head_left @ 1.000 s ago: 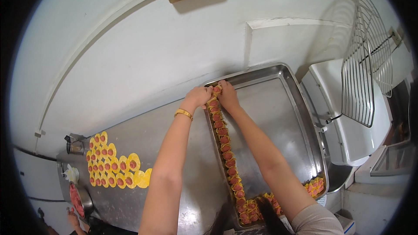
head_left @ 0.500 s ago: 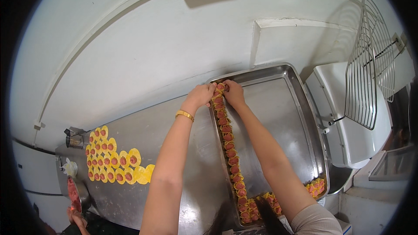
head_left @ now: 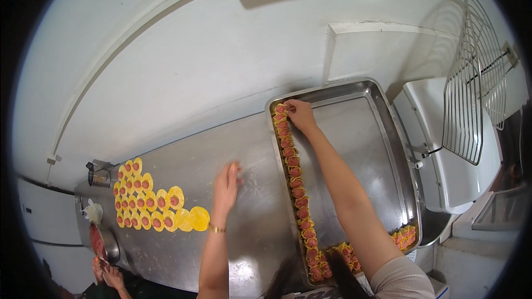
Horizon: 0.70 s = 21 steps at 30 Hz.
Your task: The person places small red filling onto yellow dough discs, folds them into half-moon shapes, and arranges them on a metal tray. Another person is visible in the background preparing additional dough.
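My right hand (head_left: 300, 115) is at the far left corner of a large metal tray (head_left: 382, 99), its fingers pinching the side of the last open-topped dumpling (head_left: 281, 109). Along the tray's left side runs a row of these dumplings (head_left: 298, 192), yellow wrappers around pink meat filling, and more line the near edge. My left hand (head_left: 226, 185), a gold bracelet at its wrist, is over the metal table between the tray and the wrappers. Its fingers are stretched out with nothing in them. Nearest to it lies a bare round yellow wrapper (head_left: 200, 218).
Several rows of flat wrappers with meat dabs (head_left: 141, 202) lie left on the table (head_left: 194, 155). Beyond them, a co-worker's hands (head_left: 111, 276) are at a metal bowl of meat (head_left: 102, 242). A wire rack (head_left: 463, 94) and white appliance (head_left: 443, 149) stand right; a wall is behind.
My left hand has let go of the dumpling row and moved back and left, out of the tray. My right hand stays at the end dumpling. The co-worker's hands have shifted slightly.
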Available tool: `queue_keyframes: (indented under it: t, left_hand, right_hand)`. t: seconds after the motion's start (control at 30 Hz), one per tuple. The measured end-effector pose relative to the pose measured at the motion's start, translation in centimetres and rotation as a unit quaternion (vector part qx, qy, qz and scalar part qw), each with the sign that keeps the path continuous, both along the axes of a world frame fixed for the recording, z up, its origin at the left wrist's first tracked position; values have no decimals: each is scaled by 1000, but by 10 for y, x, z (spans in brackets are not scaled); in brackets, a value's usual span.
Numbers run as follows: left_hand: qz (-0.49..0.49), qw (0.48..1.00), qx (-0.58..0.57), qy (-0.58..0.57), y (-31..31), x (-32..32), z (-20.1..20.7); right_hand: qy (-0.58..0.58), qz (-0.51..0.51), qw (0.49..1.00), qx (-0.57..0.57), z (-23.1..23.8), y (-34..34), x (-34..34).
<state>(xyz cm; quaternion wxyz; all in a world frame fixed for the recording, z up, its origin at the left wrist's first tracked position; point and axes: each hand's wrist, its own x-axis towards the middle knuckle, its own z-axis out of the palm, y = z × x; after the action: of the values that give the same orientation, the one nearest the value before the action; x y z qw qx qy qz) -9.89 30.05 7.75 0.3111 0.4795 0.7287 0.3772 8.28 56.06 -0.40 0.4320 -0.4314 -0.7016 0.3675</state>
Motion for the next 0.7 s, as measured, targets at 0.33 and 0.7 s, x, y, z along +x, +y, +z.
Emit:
queue_keyframes:
  t: [0.33, 0.7]
  left_hand:
    - [103, 965, 84, 224, -195, 20, -65]
    - [122, 965, 75, 219, -203, 26, -64]
  right_hand:
    - [-68, 42, 997, 19, 5, 9, -4]
    - [50, 9, 992, -119, 6, -7, 3]
